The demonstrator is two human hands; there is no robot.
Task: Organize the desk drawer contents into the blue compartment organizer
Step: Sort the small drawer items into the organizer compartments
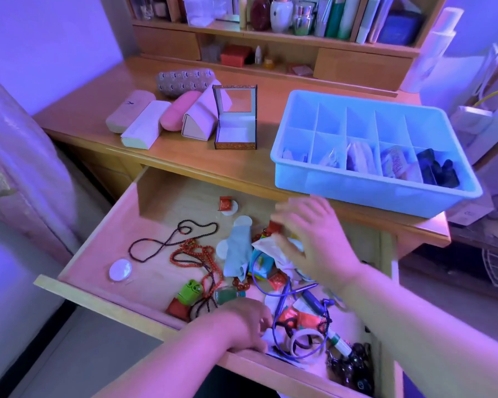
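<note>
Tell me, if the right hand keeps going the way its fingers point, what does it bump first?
Probably the small red packet at the fingertips of the right hand, inside the drawer. The fingers are blurred and depth is unclear, so it may already touch.

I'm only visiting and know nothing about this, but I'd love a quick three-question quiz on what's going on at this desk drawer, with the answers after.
1. True or false: every compartment of the blue organizer already holds something.
2. Which hand is stretched over the middle of the clutter in the open drawer, fingers spread: the left hand or the right hand?
3. Multiple choice: the open small box with a mirror in its lid stands
A. inside the drawer
B. on the desk top, left of the organizer
C. on the shelf above

Key
1. False: the near row is filled, the far row looks empty.
2. The right hand.
3. B
</note>
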